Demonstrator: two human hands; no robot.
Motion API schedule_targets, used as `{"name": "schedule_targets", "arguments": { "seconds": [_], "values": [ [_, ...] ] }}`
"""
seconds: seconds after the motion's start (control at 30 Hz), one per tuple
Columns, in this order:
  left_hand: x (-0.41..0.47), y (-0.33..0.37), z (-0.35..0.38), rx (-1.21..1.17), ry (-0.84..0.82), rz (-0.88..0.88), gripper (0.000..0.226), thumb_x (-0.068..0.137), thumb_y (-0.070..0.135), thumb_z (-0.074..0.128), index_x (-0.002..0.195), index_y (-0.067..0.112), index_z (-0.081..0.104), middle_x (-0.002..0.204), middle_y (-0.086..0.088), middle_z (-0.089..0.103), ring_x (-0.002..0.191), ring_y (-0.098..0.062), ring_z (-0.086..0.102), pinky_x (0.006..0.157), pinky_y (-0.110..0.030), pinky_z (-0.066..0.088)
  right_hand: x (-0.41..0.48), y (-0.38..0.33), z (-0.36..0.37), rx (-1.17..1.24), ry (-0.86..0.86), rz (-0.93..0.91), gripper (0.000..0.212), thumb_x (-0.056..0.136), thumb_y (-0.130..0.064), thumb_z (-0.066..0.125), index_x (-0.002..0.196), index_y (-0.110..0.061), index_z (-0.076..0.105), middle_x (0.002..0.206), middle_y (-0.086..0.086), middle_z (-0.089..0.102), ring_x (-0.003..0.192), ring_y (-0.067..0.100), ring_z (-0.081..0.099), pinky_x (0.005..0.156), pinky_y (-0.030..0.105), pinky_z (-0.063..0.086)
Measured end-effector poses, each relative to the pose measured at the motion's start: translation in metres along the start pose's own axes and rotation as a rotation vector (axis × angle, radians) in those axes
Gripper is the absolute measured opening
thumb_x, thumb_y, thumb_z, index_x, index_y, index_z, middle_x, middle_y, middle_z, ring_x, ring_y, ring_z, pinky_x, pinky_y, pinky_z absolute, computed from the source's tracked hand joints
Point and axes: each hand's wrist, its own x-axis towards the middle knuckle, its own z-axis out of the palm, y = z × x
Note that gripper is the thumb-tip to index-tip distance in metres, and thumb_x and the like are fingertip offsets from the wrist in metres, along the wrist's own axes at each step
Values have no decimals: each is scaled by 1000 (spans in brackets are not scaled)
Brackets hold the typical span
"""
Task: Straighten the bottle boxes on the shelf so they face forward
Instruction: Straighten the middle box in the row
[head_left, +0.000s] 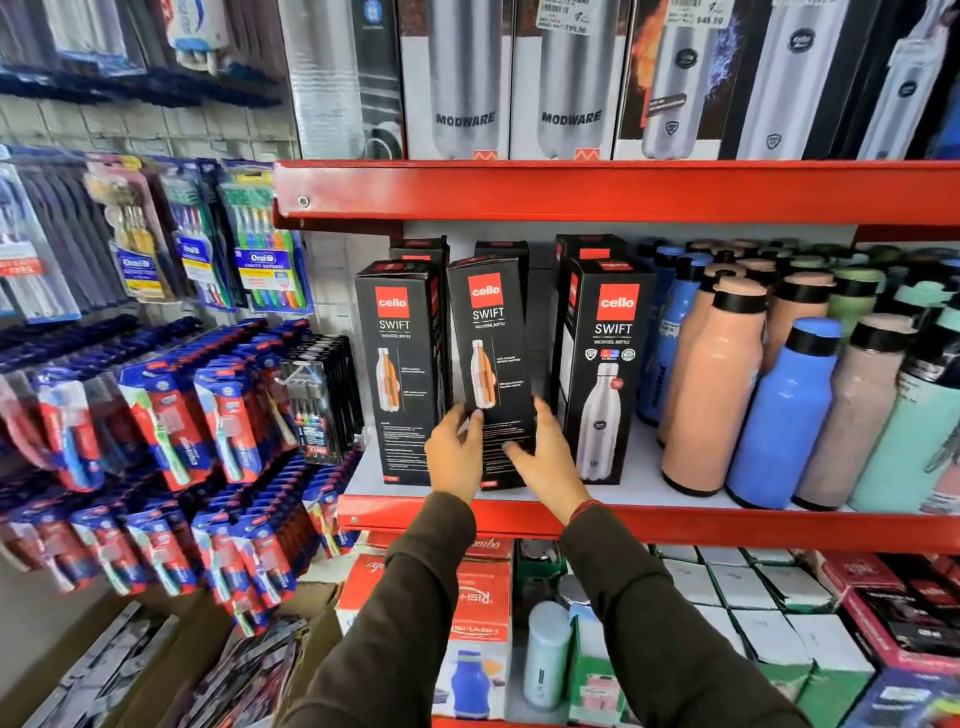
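Observation:
Three tall black bottle boxes stand at the front of the middle red shelf (727, 525). The middle box (491, 338) leans slightly left, and both hands hold its lower part. My left hand (457, 452) grips its left edge and my right hand (545, 457) presses its right edge. The left box (402, 364) stands upright close beside it, showing its printed side. The right box (605, 364) is turned a little, showing its front and left side. More black boxes (589, 247) stand behind them.
Loose bottles in peach (711, 395), blue (784, 415) and mint fill the shelf's right half. Steel bottle boxes (566, 78) line the shelf above. Toothbrush packs (208, 415) hang on the wall at left. Boxes and bottles crowd the shelf below.

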Motion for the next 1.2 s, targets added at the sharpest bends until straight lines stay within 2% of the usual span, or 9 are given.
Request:
{"name": "schedule_targets", "arguments": {
  "seconds": [0.17,0.37,0.5,0.57,0.7,0.87,0.97,1.07,1.2],
  "values": [
    [-6,12,-7,-150,20,21,42,92,26,66,130,11,61,121,-2,68,102,-3,63,78,0,47,3,-5,-2,-6,67,-97,93,74,-15,82,149,-21,27,142,4,46,132,12,43,112,28,35],
    [-10,24,-11,-208,52,48,42,83,39,75,120,20,70,102,14,70,85,23,61,75,-2,49,7,-9,2,90,166,-99,105,56,-47,88,143,-31,31,134,-4,55,127,14,54,105,43,49],
    [-11,21,-12,-258,72,58,31,92,44,61,110,23,75,102,8,77,97,0,71,89,-30,58,6,-12,3,78,213,-115,104,54,-41,90,140,-27,33,131,-3,56,124,13,55,104,38,49],
    [-10,19,-12,-239,69,79,28,99,31,53,119,20,70,114,3,74,108,-8,68,96,-34,55,6,-12,2,89,218,-113,103,55,-36,91,140,-26,33,130,-3,57,123,13,55,104,34,49],
    [3,13,-11,-33,-34,84,41,101,9,43,142,9,46,145,-11,52,135,-22,48,112,-26,35,6,-11,-1,110,178,-86,106,54,-34,88,142,-27,29,130,-4,58,121,12,56,105,35,48],
    [13,6,-14,-2,-141,41,40,102,9,38,142,5,43,134,-10,54,118,-15,49,85,-2,34,6,-7,-6,113,79,-69,107,56,-35,84,145,-30,26,136,-4,54,126,13,54,109,42,46],
    [13,0,-15,-45,-151,41,36,101,5,40,137,3,47,118,2,53,110,-11,48,72,9,34,5,-5,-7,82,29,-76,116,64,-34,79,155,-30,8,157,-3,33,146,13,32,120,40,30],
    [13,-6,-13,-71,-132,14,38,101,6,43,138,2,46,120,0,53,113,-15,51,73,9,35,5,-3,-8,41,-32,-91,107,83,-16,72,156,-27,-5,165,-4,12,152,12,13,123,33,16],
    [8,-13,-9,-80,-108,-8,46,100,12,49,144,3,40,144,-12,50,131,-22,50,93,-7,36,10,3,-7,0,-63,-123,93,90,-8,57,155,-36,-2,165,-6,15,152,14,19,123,45,23]
  ]
}}
